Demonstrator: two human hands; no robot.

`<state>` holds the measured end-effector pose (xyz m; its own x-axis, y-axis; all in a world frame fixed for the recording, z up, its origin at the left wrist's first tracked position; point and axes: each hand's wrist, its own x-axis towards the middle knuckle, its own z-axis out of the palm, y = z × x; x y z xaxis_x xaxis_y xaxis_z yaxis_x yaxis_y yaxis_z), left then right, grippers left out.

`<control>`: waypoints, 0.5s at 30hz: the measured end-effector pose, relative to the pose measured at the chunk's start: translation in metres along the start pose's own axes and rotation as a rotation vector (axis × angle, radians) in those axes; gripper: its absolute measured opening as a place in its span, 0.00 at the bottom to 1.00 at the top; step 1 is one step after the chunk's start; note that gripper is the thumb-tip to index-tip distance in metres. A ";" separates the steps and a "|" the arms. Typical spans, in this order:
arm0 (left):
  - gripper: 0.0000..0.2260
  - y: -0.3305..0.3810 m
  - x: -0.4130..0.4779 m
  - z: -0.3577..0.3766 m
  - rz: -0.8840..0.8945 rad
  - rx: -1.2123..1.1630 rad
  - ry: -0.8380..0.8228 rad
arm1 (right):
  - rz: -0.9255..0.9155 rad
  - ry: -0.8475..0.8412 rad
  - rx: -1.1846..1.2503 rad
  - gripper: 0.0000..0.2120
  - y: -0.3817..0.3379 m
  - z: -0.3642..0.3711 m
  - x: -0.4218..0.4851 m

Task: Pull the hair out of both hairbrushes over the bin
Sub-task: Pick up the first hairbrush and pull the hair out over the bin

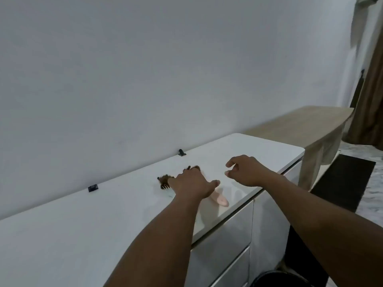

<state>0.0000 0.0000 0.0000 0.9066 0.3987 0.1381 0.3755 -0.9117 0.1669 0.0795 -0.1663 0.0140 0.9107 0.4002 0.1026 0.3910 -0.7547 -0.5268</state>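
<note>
On the white cabinet top (83, 235) lie hairbrushes clogged with brown hair (163, 180). A pink hairbrush handle (221, 200) pokes out toward me from under my left hand (192, 183), which lies spread over the brushes with fingers extended; whether it grips one I cannot tell. Dark bristle tips and another brown tuft (195, 167) show past its fingers. My right hand (245, 170) hovers just right of the brushes, fingers curled and apart, holding nothing. The dark rim of a bin (275, 276) shows on the floor at the bottom edge, below the cabinet front.
Two small black clips (92, 187) (182, 152) sit at the back of the top against the white wall. Drawer fronts (223, 241) face me. A wooden bench (306, 125) stands to the right, with a dark mat (344, 179) on the floor and a brown curtain (371, 100) beyond.
</note>
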 end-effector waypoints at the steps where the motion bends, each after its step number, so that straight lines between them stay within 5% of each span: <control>1: 0.37 0.004 0.000 -0.001 -0.032 0.008 -0.016 | 0.012 -0.006 0.011 0.18 0.005 0.001 0.004; 8: 0.16 0.019 0.009 0.009 -0.098 -0.021 -0.048 | 0.072 -0.030 0.038 0.17 0.026 -0.004 0.011; 15: 0.16 0.030 -0.008 0.009 0.014 -0.192 0.004 | 0.086 0.041 0.061 0.19 0.039 -0.027 -0.021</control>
<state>0.0058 -0.0312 -0.0053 0.9104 0.3872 0.1457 0.3190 -0.8813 0.3486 0.0794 -0.2178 0.0140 0.9456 0.3130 0.0890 0.3039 -0.7519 -0.5850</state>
